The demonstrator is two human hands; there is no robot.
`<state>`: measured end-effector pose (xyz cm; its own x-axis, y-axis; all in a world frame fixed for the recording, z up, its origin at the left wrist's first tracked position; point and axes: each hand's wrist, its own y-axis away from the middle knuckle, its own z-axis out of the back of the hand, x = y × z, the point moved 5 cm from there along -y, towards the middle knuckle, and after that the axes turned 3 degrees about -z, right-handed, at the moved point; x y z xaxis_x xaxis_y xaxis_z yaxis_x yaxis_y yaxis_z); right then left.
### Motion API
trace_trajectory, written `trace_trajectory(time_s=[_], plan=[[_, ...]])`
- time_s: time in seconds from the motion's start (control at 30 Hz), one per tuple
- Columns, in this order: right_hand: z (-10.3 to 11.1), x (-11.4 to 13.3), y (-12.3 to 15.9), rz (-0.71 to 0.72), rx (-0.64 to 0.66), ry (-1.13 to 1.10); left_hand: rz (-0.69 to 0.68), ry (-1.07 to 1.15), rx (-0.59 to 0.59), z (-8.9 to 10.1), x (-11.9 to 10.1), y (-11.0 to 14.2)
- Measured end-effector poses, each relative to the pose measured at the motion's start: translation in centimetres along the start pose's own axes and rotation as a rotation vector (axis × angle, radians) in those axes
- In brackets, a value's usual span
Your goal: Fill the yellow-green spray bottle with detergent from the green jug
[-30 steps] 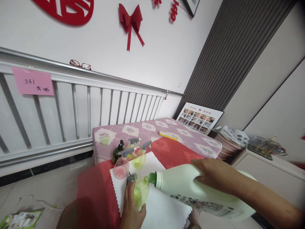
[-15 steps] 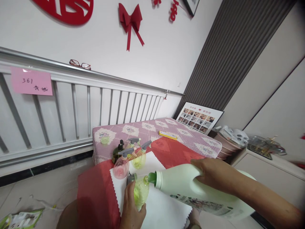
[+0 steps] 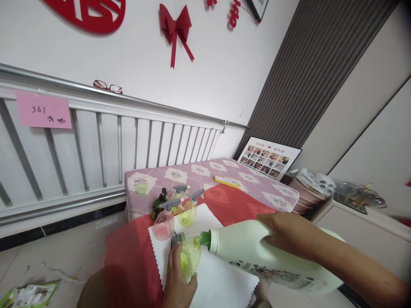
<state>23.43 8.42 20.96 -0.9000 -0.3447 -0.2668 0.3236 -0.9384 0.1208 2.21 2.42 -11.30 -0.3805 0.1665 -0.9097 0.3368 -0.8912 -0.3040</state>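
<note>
My right hand (image 3: 284, 235) grips the handle of a large pale green jug (image 3: 244, 246), tipped on its side with its green spout (image 3: 204, 239) at the mouth of a small bottle. That clear yellow-green bottle (image 3: 192, 259) is held in my left hand (image 3: 179, 278), fingers wrapped round its body. Behind it lies a grey spray head (image 3: 177, 239), partly hidden. A pink spray bottle (image 3: 163, 225) and a yellow spray bottle (image 3: 188, 214) stand on the white sheet (image 3: 221, 273), and a dark green pump bottle (image 3: 158, 205) is beside them.
A red cloth (image 3: 131, 261) and a purple patterned cover (image 3: 192, 169) drape the table. Farther back lie a yellow-edged box (image 3: 226, 182) and a small green dish (image 3: 141, 188). A photo board (image 3: 268, 158) leans at the far end, near a pink basket (image 3: 302, 196). Left is a radiator (image 3: 109, 141).
Both hands, the jug and the bottle keep nearly the same positions. The bottle's surface looks smoother and clearer now than half a second ago.
</note>
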Motion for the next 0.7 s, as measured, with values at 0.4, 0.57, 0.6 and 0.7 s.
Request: trace_trajectory(time_s=[0.4,0.57,0.6,0.7], plan=[[-0.20,-0.13,0.00,0.011,-0.014,-0.016,-0.018,0.002,-0.028,-0.07,-0.03,0.04],[-0.14,-0.09,-0.22,0.007,-0.007,-0.001,-0.015,0.013,-0.029,-0.15,0.25,-0.08],[-0.14,-0.08,-0.26,0.011,-0.007,0.004,-0.017,0.011,-0.036,-0.15,0.28,-0.10],[-0.10,-0.06,-0.27,0.012,-0.006,0.010,-0.028,0.007,-0.053,-0.17,0.20,-0.09]])
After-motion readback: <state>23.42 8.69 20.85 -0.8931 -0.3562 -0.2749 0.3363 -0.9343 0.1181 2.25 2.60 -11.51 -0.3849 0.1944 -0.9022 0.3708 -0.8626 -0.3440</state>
